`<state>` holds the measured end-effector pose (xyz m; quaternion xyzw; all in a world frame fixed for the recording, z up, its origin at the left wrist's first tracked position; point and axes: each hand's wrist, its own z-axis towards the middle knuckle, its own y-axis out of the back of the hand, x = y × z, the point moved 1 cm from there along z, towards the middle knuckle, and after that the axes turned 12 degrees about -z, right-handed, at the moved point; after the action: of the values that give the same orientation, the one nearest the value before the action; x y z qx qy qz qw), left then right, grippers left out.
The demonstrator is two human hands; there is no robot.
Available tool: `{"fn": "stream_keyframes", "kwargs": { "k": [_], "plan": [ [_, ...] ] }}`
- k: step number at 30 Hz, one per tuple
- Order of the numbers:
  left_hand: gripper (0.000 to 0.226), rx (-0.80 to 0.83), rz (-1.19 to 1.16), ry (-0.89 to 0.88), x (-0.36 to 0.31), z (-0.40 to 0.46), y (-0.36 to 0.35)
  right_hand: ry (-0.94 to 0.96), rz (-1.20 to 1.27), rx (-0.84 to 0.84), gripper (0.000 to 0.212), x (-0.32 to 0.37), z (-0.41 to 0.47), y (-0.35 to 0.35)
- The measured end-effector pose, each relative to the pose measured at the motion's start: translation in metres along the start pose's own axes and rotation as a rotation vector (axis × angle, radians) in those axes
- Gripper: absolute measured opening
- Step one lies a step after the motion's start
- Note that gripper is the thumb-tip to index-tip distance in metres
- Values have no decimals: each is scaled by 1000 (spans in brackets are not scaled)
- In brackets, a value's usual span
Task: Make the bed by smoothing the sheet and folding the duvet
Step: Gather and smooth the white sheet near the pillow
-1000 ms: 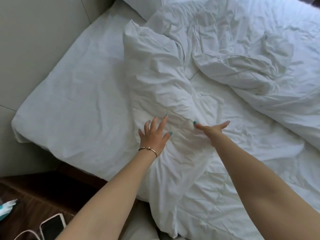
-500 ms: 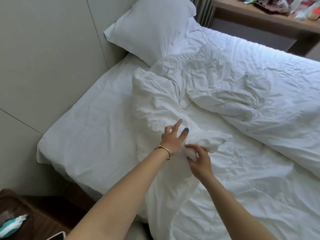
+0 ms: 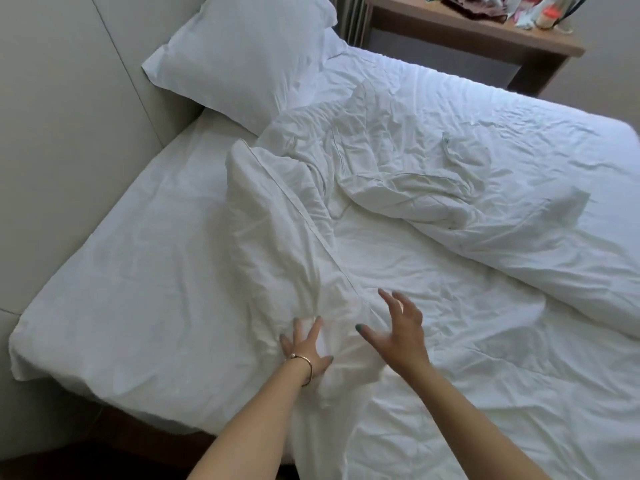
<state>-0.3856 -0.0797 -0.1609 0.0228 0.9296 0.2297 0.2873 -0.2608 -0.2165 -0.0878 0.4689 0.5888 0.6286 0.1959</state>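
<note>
Matt, creased white cloth duvet (image 3: 398, 202); smoother cloth sheet (image 3: 138, 254).

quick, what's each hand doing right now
Left hand: open, fingers spread and pressing on the duvet.
Right hand: open, fingers spread over the duvet, holding nothing; contact cannot be told.

Duvet (image 3: 398, 209) on sheet (image 3: 145, 271), pillow (image 3: 242, 53) behind.
</note>
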Motion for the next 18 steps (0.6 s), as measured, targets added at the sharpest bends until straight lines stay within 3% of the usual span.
{"fn": "stream_keyframes", "kwargs": {
  "k": [2, 4, 6, 9, 10, 13, 15, 16, 18],
  "plan": [
    [86, -4, 7, -37, 14, 3, -3, -258, 169, 245, 105, 13, 12, -2],
    [78, -38, -62, -61, 13, 5, 5, -431, 348, 370, 121, 19, 20, -14],
    [66, -122, -180, -97, 2, 7, 21, -492, 355, 435, 114, 27, 17, -22],
    [73, -105, -448, -182, -26, 9, 52, -344, 333, 416, 53, 42, 1, -33],
    [81, -62, -569, -198, -35, 9, 60, -259, 343, 442, 44, 53, -8, -34],
    [90, -82, -644, -248, -44, 5, 77, -23, 389, 599, 42, 82, -28, -28],
    [85, -135, -612, -235, -32, 4, 87, -21, 505, 715, 34, 90, -25, -19],
    [86, -140, -622, -240, -22, 3, 91, -37, 539, 703, 28, 93, -16, -13],
    [86, -123, -614, -307, -3, -1, 99, 1, 415, 492, 32, 100, 12, -4]
  ]
}}
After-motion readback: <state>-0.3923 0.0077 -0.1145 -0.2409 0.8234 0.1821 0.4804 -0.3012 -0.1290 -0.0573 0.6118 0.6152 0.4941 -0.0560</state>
